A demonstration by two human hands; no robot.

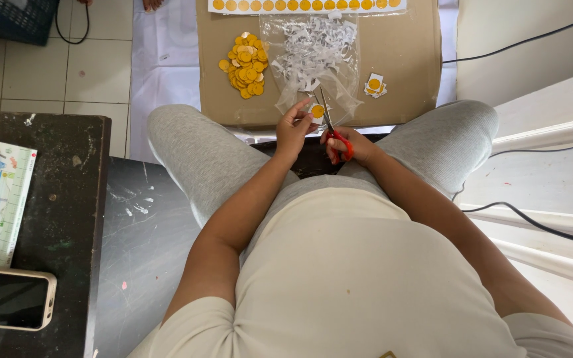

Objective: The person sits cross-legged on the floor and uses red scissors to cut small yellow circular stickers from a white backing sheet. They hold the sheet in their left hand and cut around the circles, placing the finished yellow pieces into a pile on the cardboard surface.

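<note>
Left hand [293, 126] pinches a light, flimsy yellow sticker [318, 111] by its edge — right hand [349, 147] grips red scissors [333, 126], cutting.

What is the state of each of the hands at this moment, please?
Left hand: closed on a small yellow round sticker piece, pinched in the fingertips.
Right hand: closed on the red-handled scissors, blades at the sticker.

A person wears a cream short-sleeved shirt and light grey trousers. Both forearms are bare, and the hands, left [292, 129] and right [351, 147], wear no gloves, rings or watch.
</note>
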